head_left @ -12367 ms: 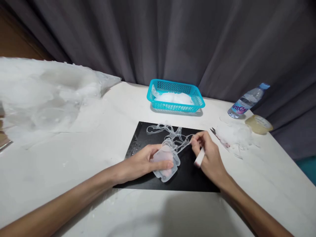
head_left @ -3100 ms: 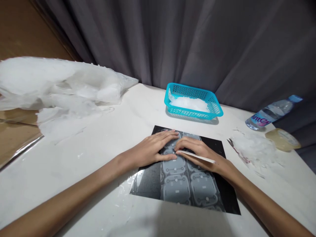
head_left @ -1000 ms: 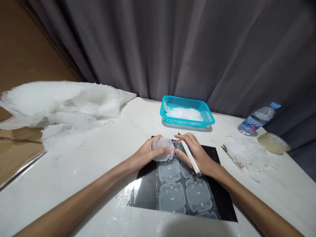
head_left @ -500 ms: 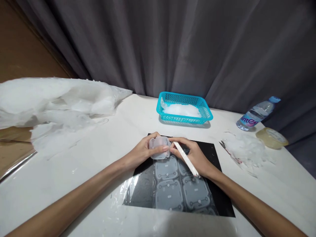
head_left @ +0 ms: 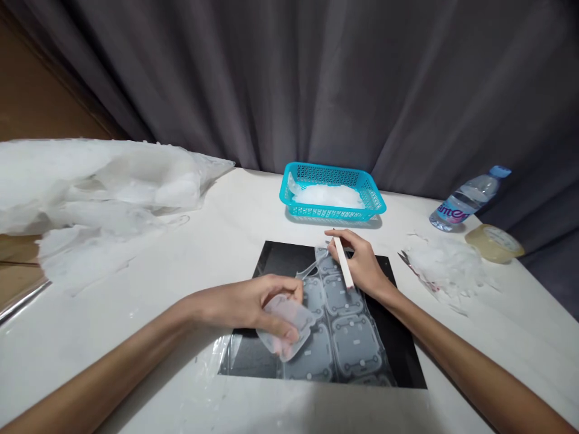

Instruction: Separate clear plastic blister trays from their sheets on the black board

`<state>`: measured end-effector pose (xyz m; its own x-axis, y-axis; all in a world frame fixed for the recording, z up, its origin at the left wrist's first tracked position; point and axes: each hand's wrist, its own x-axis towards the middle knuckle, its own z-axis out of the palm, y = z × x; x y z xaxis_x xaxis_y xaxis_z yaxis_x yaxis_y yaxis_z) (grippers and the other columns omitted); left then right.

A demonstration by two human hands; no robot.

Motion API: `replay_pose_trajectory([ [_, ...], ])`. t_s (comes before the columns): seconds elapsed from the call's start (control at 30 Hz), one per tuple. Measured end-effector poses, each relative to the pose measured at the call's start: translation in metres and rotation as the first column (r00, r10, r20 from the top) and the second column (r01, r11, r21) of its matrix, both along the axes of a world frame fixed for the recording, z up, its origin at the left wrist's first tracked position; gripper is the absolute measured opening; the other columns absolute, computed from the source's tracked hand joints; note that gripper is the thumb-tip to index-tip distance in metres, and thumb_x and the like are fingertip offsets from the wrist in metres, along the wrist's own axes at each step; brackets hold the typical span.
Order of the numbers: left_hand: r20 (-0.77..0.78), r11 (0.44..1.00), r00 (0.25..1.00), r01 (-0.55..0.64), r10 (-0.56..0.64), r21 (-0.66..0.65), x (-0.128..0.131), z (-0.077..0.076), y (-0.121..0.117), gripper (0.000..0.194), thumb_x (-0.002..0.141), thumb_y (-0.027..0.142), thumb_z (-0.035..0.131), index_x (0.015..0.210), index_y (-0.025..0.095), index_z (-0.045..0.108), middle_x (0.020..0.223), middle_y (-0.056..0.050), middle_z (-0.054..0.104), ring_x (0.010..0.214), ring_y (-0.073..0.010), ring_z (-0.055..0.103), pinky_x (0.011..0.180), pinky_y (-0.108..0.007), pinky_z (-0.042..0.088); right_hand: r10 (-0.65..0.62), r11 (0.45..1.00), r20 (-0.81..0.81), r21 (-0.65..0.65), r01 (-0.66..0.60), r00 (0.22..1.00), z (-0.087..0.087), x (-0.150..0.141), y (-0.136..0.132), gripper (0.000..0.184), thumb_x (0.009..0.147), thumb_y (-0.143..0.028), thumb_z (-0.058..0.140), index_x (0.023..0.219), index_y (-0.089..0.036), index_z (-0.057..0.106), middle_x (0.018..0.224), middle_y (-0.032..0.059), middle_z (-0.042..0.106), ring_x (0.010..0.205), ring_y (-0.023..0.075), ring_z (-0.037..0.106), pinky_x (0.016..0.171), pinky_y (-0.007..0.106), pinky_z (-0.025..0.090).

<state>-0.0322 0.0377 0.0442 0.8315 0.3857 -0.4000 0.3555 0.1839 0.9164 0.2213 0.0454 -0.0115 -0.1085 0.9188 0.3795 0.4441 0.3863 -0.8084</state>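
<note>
Nearest you, a white smooth tabletop (head_left: 181, 259) carries a black flat rectangular board (head_left: 286, 256). On it lies a translucent grey sheet of joined rounded squares (head_left: 357, 343), w/ squares in 2 cols.

Your L hand (head_left: 253, 301) is above the board's L part, gripping a translucent white rounded-square piece (head_left: 302, 315): thumb across its face, fingers behind. No. of layers in that grip, can't tell. A clear stringy strip (head_left: 312, 266) runs from near your L fingers twd your R fingertips, over the sheet.

Your R hand (head_left: 364, 262), a bit farther off, has its fingers closed round a white slim stick-shaped tool (head_left: 344, 265); whether they also pinch the strip, can't tell.

To the R, a loose heap of whitish translucent scraps (head_left: 452, 265) sits w/ dark pointed metal blades (head_left: 404, 258) beside it. Just behind: a yellowish round tape roll (head_left: 495, 243), then a clear plastic bottle w/ blue cap (head_left: 468, 199), contents clear, fill level hard to tell.

Far L, a big whitish plastic bag (head_left: 149, 172) bulges w/ pale stuff, details unclear. At the back, a turquoise perforated plastic basket (head_left: 332, 212) holds white translucent material (head_left: 328, 196) across its floor, 1 bit standing up at its L end. Behind that hangs a dark grey pleated curtain (head_left: 289, 78).
</note>
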Motion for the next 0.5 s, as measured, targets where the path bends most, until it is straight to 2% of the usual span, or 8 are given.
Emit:
replay_pose_trajectory([
  [0.1,0.007,0.991,0.995,-0.104,0.103,0.085,0.002,0.002,0.0,0.035,0.085,0.043,0.08,0.088,0.02,0.054,0.079,-0.001,0.07,0.074,-0.0181,0.067,0.061,-0.025,0.043,-0.022,1.0,0.003,0.01,0.022,1.0,0.006,0.0,-0.004,0.024,0.097,-0.03,0.063,0.119,-0.021,0.069,0.099,0.0054,0.07,0.089,0.0212,0.066,0.086,0.036,0.053],
  [0.23,0.068,0.964,0.976,-0.217,0.209,0.151,0.003,-0.005,0.005,0.032,0.089,0.045,0.077,0.092,0.019,0.059,0.084,-0.003,0.071,0.076,-0.0171,0.065,0.064,-0.026,0.044,-0.101,0.99,0.051,0.104,0.095,0.994,0.03,-0.003,-0.017,0.019,0.1,-0.035,0.061,0.112,-0.021,0.069,0.1,0.0068,0.07,0.092,0.0232,0.065,0.086,0.037,0.051],
  [0.27,0.081,0.958,0.971,-0.235,0.225,0.163,0.003,-0.006,0.006,0.032,0.089,0.046,0.076,0.093,0.018,0.06,0.084,-0.002,0.07,0.075,-0.0163,0.064,0.063,-0.025,0.044,-0.07,0.994,0.049,0.084,0.066,0.996,0.036,-0.003,-0.02,0.019,0.102,-0.036,0.058,0.109,-0.021,0.069,0.099,0.0065,0.071,0.092,0.0228,0.065,0.085,0.036,0.05],
  [0.33,0.106,0.95,0.963,-0.262,0.246,0.17,0.003,-0.009,0.006,0.032,0.09,0.046,0.076,0.094,0.018,0.062,0.084,-0.002,0.069,0.074,-0.0154,0.063,0.063,-0.025,0.044,0.081,0.997,0.044,-0.012,-0.081,0.996,0.047,-0.003,-0.025,0.022,0.104,-0.036,0.054,0.104,-0.022,0.07,0.098,0.0051,0.072,0.09,0.0212,0.067,0.082,0.033,0.051],
  [0.43,0.138,0.941,0.952,-0.294,0.273,0.166,0.005,-0.009,0.006,0.03,0.091,0.045,0.075,0.096,0.017,0.065,0.084,-0.002,0.068,0.074,-0.0148,0.063,0.064,-0.025,0.045,0.312,0.938,0.046,-0.172,-0.301,0.949,0.055,-0.003,-0.03,0.021,0.103,-0.037,0.059,0.099,-0.022,0.072,0.095,0.0022,0.073,0.085,0.0182,0.067,0.078,0.029,0.049],
  [0.5,0.138,0.934,0.947,-0.312,0.29,0.177,0.005,-0.01,0.005,0.03,0.091,0.044,0.075,0.095,0.015,0.067,0.081,-0.001,0.067,0.071,-0.0139,0.062,0.062,-0.024,0.043,0.353,0.912,0.038,-0.236,-0.335,0.935,0.056,-0.002,-0.032,0.021,0.101,-0.04,0.063,0.096,-0.022,0.073,0.088,0.0002,0.071,0.078,0.0162,0.063,0.072,0.027,0.047],
])
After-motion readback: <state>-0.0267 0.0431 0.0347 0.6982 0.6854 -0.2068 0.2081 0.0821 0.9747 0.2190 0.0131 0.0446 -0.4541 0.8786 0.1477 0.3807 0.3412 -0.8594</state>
